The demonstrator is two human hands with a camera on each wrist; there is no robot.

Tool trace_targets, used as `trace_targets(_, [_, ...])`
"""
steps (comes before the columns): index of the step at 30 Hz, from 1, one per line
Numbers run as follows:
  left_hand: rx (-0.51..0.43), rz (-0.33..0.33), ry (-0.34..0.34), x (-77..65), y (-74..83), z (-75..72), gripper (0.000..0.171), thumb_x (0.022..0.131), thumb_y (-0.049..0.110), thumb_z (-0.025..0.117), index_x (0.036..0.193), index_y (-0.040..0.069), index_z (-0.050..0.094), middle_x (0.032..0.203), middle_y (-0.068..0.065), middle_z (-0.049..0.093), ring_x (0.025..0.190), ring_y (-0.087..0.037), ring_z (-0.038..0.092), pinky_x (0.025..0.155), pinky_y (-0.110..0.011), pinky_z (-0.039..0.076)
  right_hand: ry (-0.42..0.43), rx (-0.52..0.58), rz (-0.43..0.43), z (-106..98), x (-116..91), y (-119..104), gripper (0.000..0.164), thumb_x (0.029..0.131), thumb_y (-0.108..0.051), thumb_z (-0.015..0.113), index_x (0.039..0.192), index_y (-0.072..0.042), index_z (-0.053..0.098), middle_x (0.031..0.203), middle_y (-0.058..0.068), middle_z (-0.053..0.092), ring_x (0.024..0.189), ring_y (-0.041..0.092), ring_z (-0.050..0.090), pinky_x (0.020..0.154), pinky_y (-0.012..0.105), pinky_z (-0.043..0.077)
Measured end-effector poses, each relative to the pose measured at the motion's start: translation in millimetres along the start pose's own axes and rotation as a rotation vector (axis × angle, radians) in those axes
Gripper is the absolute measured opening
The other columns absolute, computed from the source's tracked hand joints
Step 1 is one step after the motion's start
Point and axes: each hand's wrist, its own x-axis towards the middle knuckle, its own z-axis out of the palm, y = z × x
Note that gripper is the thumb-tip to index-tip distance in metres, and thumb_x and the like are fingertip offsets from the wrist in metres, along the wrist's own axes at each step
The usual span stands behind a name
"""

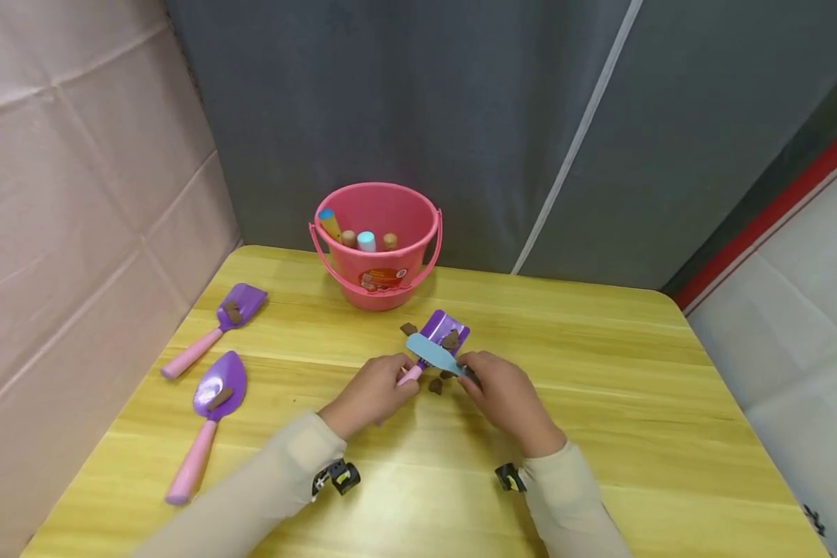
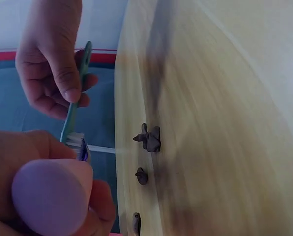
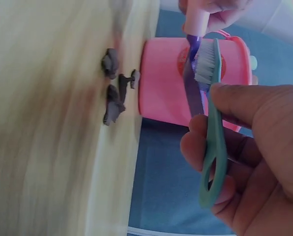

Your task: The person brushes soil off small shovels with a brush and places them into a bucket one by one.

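My left hand (image 1: 375,391) grips the pink handle of a small toy shovel (image 1: 441,324) whose purple scoop carries a brown lump (image 1: 450,339). In the left wrist view the rounded handle end (image 2: 50,196) fills the near corner. Between thumb and fingers, my right hand (image 1: 508,394) pinches a blue-green brush (image 3: 216,132) by its handle. Its white bristles (image 3: 204,61) lie against the purple scoop in the right wrist view. Below the raised shovel, several brown crumbly lumps (image 2: 150,139) lie on the tabletop. Part of the scoop is hidden behind the brush.
A pink bucket (image 1: 384,271) with stick-like pieces inside stands at the back of the wooden table (image 1: 635,403). To the left lie a square purple shovel (image 1: 249,301) and a pointed purple trowel (image 1: 234,375), each holding a brown lump. Grey cloth (image 1: 404,93) hangs behind the table.
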Motion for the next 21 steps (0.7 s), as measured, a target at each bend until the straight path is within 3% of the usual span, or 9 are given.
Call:
trace_targets(6, [-0.063, -0.017, 0.027, -9.2, -4.5, 1.2, 0.014, 0.092, 0.011, 0.061, 0.102, 0.001, 0.064, 0.073, -0.005, 0.057, 0.039, -0.012, 0.048, 0.034, -0.029, 0.043, -0.022, -0.003, 0.003, 5, 5, -3, 0.015, 0.090, -0.012, 0.074, 0.105, -0.011, 0.069, 0.085, -0.003, 0.063, 0.067, 0.012, 0.051, 0.065, 0.033, 0.048])
trace_targets(11, [-0.028, -0.011, 0.070, -13.3, -5.2, 2.5, 0.008, 0.089, 0.010, 0.062, 0.092, 0.004, 0.066, 0.069, -0.002, 0.057, 0.045, -0.010, 0.049, 0.040, -0.027, 0.044, -0.036, 0.004, -0.010, 6, 5, -4, 0.016, 0.090, -0.012, 0.074, 0.105, -0.011, 0.069, 0.084, -0.004, 0.062, 0.066, 0.012, 0.051, 0.064, 0.033, 0.048])
trace_targets(18, [-0.046, -0.048, 0.079, -20.2, -9.3, -0.6, 0.020, 0.089, 0.010, 0.062, 0.104, -0.002, 0.066, 0.075, -0.004, 0.059, 0.045, -0.011, 0.049, 0.039, -0.027, 0.043, -0.023, -0.003, 0.019, 7, 7, 0, 0.015, 0.090, -0.013, 0.074, 0.103, -0.011, 0.069, 0.084, -0.004, 0.062, 0.065, 0.013, 0.049, 0.063, 0.032, 0.046])
trace_targets(21, [-0.021, -0.035, 0.085, -22.0, -11.0, -1.4, 0.019, 0.089, 0.010, 0.063, 0.102, -0.002, 0.066, 0.076, -0.004, 0.059, 0.047, -0.011, 0.050, 0.042, -0.028, 0.044, -0.028, 0.006, 0.037, 6, 9, 2, 0.015, 0.090, -0.014, 0.074, 0.104, -0.010, 0.069, 0.084, -0.003, 0.062, 0.066, 0.014, 0.049, 0.063, 0.032, 0.045])
